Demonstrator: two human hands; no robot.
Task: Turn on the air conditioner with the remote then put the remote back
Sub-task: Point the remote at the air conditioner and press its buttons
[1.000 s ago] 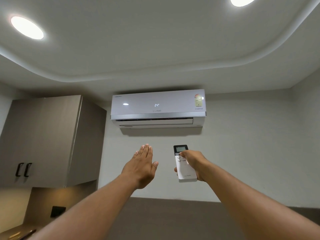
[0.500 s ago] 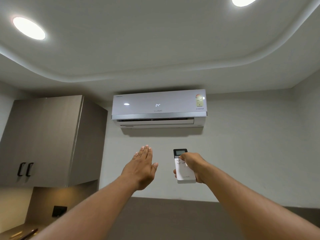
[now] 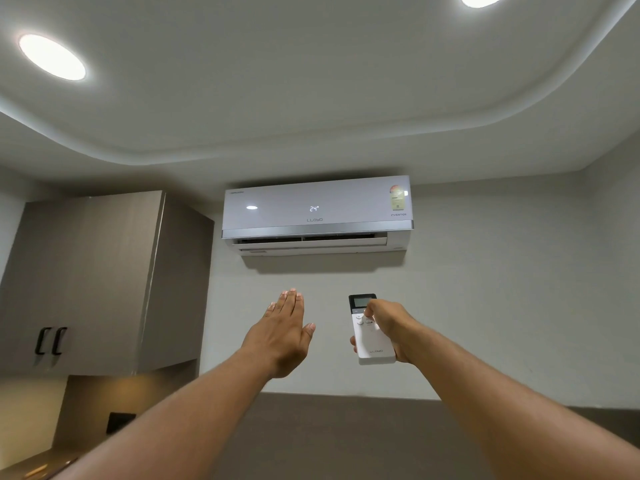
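Below the air conditioner (image 3: pixel 317 213), remote (image 3: pixel 370 336) upright, screen end up, right hand (image 3: pixel 391 329) gripping it, left hand (image 3: pixel 282 336) flat, empty.

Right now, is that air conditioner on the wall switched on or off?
On. The air conditioner shows a lit "24" on its front panel, and the flap underneath is open.

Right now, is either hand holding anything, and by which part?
The right hand grips the white remote around its lower body, thumb on the buttons. The left hand is open, flat, and empty.

Single head view, angled upward at wall (image 3: pixel 485 306) and ceiling (image 3: pixel 311 81), mid-distance
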